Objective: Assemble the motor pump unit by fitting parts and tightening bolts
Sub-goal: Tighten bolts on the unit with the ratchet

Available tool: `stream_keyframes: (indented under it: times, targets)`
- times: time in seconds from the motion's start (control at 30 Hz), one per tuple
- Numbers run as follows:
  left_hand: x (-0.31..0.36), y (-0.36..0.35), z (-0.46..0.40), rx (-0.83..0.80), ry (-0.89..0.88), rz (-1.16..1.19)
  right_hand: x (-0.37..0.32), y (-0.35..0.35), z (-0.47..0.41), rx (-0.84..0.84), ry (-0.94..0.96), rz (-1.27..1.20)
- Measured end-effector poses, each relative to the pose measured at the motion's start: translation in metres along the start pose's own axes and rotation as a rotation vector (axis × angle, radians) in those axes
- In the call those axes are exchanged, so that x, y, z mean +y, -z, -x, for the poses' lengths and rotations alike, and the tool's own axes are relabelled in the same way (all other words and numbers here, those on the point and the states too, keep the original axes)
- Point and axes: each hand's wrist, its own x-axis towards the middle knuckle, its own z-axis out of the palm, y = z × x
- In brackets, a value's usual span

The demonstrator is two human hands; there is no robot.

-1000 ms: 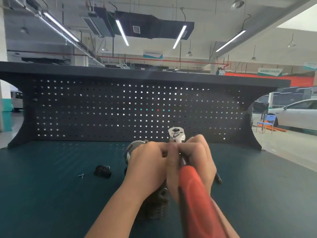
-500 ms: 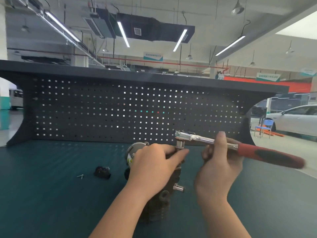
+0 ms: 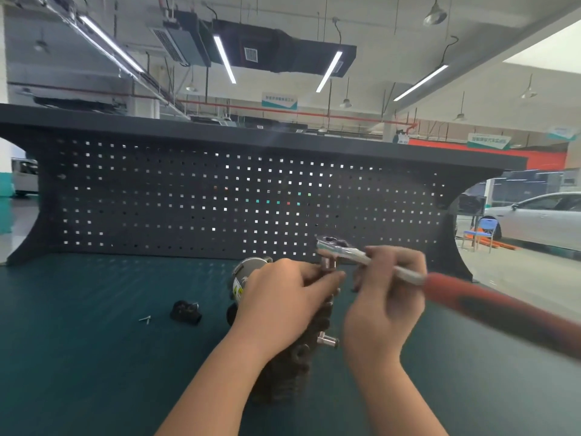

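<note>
The right hand (image 3: 382,305) grips the steel shank of a ratchet wrench (image 3: 408,273), fingers curled round it just ahead of the red handle, which runs off toward the right edge, blurred. The left hand (image 3: 276,305) wraps over the top of the motor pump unit (image 3: 295,357) and steadies it, with its fingertips (image 3: 338,275) pinched near the socket (image 3: 328,262) that hangs from the wrench head. The unit stands on the green bench (image 3: 94,357) between the two forearms; its dark ribbed body shows below the left hand, a silver motor end cap (image 3: 248,269) with a yellow label peeks out behind that hand, and a short bright fitting (image 3: 327,339) sticks out of its right side.

The socket appears seated on a bolt at the top of the unit, though the bolt itself is hidden, so tightening seems to be under way rather than finished. Further left on the bench lie a small black part (image 3: 185,312) and loose screws (image 3: 145,319), apart from the unit, which suggests some fitting is left. Behind everything rises the dark pegboard back panel (image 3: 157,199).
</note>
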Motion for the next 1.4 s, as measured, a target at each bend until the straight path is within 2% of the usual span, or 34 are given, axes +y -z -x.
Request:
stream_keyframes:
  times: [0.07,0.13,0.17,0.2,0.27,0.3,0.4,0.47,0.5,0.57,0.7,0.8,0.83,0.87,0.93,1.03,1.13,1.2,1.27,1.33,1.4]
  targets:
    - [-0.001,-0.001,0.003,0.003,-0.003,0.024,0.006,0.007,-0.010,0.142,-0.247,-0.104]
    - [0.000,-0.001,0.003,0.016,-0.003,0.007,0.015,0.009,-0.017,0.231,-0.588,-0.419]
    - [0.001,0.000,0.003,0.022,-0.003,-0.001,0.017,0.009,-0.018,0.240,-0.666,-0.518]
    - [0.000,-0.002,0.002,0.030,-0.006,0.003,0.015,0.008,-0.018,0.254,-0.626,-0.483]
    - [0.000,-0.003,0.002,0.051,0.000,0.015,0.002,0.009,-0.016,0.147,-0.324,-0.260]
    - [0.001,-0.003,0.002,0.060,0.002,0.018,-0.002,0.011,-0.015,0.044,-0.171,-0.110]
    - [0.005,0.000,0.003,0.047,-0.005,-0.028,-0.014,0.003,-0.011,-0.333,0.097,0.241]
    - [0.008,0.005,0.004,0.028,-0.051,-0.108,-0.020,-0.003,0.000,-0.273,0.436,0.398]
    - [0.006,0.005,0.003,0.015,-0.061,-0.106,-0.017,-0.003,0.003,-0.214,0.512,0.392]
    - [0.003,0.003,0.003,-0.005,-0.028,-0.048,-0.006,0.000,0.004,-0.133,0.352,0.284]
    - [-0.002,-0.003,0.002,0.041,-0.030,-0.042,0.001,0.014,-0.017,0.035,-0.215,0.033]
    - [-0.001,-0.003,0.001,0.052,-0.036,-0.057,0.010,0.017,-0.028,0.185,-0.644,-0.382]
    - [0.000,-0.004,0.001,0.052,-0.034,-0.064,0.012,0.016,-0.029,0.223,-0.714,-0.494]
    - [0.001,-0.003,0.002,0.052,-0.031,-0.062,0.012,0.016,-0.029,0.243,-0.709,-0.520]
    - [-0.001,-0.004,0.002,0.055,-0.014,-0.035,0.003,0.015,-0.026,0.223,-0.501,-0.314]
    - [-0.001,-0.004,0.003,0.051,-0.013,0.013,-0.013,0.006,-0.013,0.072,0.041,0.166]
    - [0.007,0.001,0.005,0.064,-0.048,-0.043,-0.017,-0.004,0.003,-0.060,0.462,0.325]
    - [0.009,0.003,0.005,0.084,-0.029,0.032,-0.017,-0.008,0.008,-0.139,0.525,0.297]
    - [0.009,0.004,0.003,0.015,-0.030,-0.069,-0.014,-0.005,0.007,-0.147,0.493,0.269]
    - [0.008,0.003,0.002,-0.021,-0.068,-0.187,-0.012,0.001,0.005,-0.136,0.423,0.234]
    - [0.008,0.003,0.003,-0.023,-0.029,-0.107,-0.011,0.004,0.002,-0.118,0.278,0.190]
